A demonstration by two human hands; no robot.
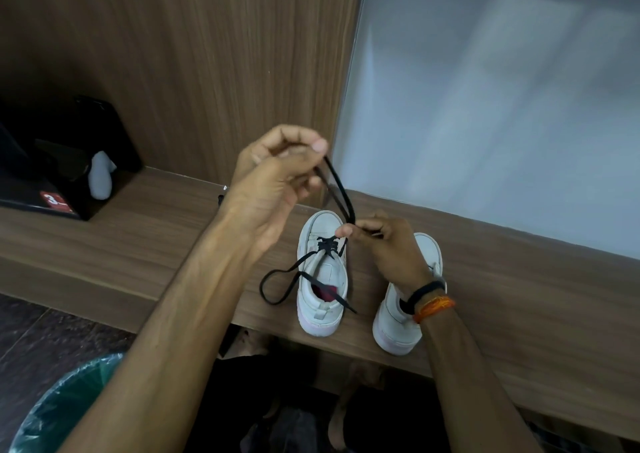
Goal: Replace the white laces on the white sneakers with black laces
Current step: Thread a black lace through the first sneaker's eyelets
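Head view: both hands (277,175) (384,244) pinch black lace (341,192); sneaker (322,272) toe points away.

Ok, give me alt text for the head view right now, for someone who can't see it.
Both hands pinch a black lace above the left white sneaker on a wooden shelf: left hand raised, right hand low at the eyelets. The lace's other end loops loose beside the shoe; the right sneaker stands alongside.
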